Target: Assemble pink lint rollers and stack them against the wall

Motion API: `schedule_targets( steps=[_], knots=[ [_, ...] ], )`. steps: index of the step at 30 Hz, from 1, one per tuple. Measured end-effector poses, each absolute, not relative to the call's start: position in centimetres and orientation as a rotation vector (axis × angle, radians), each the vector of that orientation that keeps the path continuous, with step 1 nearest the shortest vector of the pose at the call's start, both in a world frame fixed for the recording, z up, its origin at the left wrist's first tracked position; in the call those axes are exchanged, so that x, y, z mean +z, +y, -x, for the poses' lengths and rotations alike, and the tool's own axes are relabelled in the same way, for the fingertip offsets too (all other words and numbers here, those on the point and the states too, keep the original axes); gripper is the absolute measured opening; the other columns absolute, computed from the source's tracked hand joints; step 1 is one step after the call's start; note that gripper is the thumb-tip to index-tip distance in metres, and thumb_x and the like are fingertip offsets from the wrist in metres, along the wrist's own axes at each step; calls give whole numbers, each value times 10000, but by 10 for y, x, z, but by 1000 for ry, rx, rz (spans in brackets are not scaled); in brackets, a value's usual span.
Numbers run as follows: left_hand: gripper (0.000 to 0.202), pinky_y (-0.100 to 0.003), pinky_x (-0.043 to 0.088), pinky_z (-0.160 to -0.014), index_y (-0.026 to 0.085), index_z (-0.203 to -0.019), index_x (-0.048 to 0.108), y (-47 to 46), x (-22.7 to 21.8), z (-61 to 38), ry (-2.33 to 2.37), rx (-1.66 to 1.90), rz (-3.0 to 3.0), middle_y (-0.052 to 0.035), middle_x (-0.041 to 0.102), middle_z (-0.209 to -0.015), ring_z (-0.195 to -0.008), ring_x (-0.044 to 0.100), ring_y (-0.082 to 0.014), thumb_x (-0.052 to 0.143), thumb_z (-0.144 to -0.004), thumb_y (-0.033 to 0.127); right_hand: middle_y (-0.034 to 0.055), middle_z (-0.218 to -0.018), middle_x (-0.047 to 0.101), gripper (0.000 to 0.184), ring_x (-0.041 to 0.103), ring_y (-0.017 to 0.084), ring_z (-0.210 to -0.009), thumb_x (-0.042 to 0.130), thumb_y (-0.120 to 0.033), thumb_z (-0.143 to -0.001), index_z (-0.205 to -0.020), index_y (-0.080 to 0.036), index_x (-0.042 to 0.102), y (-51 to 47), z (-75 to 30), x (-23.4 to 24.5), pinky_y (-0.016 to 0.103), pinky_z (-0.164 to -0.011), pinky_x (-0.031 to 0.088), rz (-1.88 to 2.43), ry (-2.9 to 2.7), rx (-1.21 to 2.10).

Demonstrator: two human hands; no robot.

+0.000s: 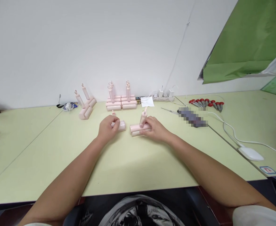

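Observation:
My left hand [108, 128] is closed around a pale pink roller-shaped piece [122, 126] lying on the light green table [133, 163]. My right hand [153, 129] grips another pink roller piece [136, 129] with an upright pink handle [143, 118]. The two pieces lie side by side, a small gap between them. Behind them stands a stack of several pink rollers [121, 103] with upright handles.
Two more pink rollers [86, 106] lie at the back left beside a coiled white cable [68, 106]. A power strip [162, 98], white paper [147, 101], red-handled screwdrivers [207, 103], a blurred dark object [192, 117] and a white mouse [250, 153] sit to the right.

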State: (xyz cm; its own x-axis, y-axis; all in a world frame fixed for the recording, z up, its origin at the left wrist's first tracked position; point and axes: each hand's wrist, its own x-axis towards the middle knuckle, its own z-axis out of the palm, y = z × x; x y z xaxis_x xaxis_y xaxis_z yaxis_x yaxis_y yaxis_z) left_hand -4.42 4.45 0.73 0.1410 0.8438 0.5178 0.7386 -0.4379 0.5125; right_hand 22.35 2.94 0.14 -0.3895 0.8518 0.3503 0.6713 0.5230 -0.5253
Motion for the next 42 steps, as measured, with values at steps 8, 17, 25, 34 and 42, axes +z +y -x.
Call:
schedule_targets(
  steps=[8, 17, 25, 34, 42],
  knots=[
    [426, -303, 454, -675, 215, -1248, 574, 21, 9, 21, 1240, 746, -2370, -45, 696, -1044, -684, 606, -155, 475, -915, 462, 40, -797, 580, 197, 526, 222, -844, 666, -396, -800, -755, -205, 642, 26, -212, -1, 327, -755, 403, 1416, -1982, 370],
    [851, -323, 470, -714, 217, -1449, 350, 18, 9, 17, 1218, 703, -2224, -78, 621, -1132, -811, 598, -194, 654, -766, 623, 18, -785, 638, 322, 568, 182, -760, 690, -506, -725, -757, -189, 640, 24, -204, -7, 311, -721, 453, 1111, -1327, 921],
    [648, -330, 506, -779, 199, -1261, 460, 16, -4, 7, 1005, 954, -1886, -98, 608, -1194, -1002, 600, -230, 705, -774, 551, 27, -906, 660, 502, 617, 203, -850, 712, -654, -678, -929, -232, 604, 10, -190, -4, 321, -768, 512, 943, -1278, 1305],
    [589, -343, 517, -836, 186, -1196, 428, 22, -4, 4, 878, 1071, -1620, -116, 636, -1179, -1055, 628, -238, 707, -746, 444, -4, -799, 652, 466, 611, 174, -756, 802, -557, -625, -871, -217, 600, 22, -197, 0, 270, -633, 502, 876, -955, 1305],
    [716, -339, 514, -774, 206, -1378, 360, 26, 10, -9, 1120, 777, -1949, -78, 645, -1121, -935, 646, -225, 653, -761, 422, -22, -778, 644, 384, 629, 173, -729, 751, -491, -666, -860, -225, 554, 72, -245, -12, 266, -519, 494, 1032, -615, 990]
  ],
)
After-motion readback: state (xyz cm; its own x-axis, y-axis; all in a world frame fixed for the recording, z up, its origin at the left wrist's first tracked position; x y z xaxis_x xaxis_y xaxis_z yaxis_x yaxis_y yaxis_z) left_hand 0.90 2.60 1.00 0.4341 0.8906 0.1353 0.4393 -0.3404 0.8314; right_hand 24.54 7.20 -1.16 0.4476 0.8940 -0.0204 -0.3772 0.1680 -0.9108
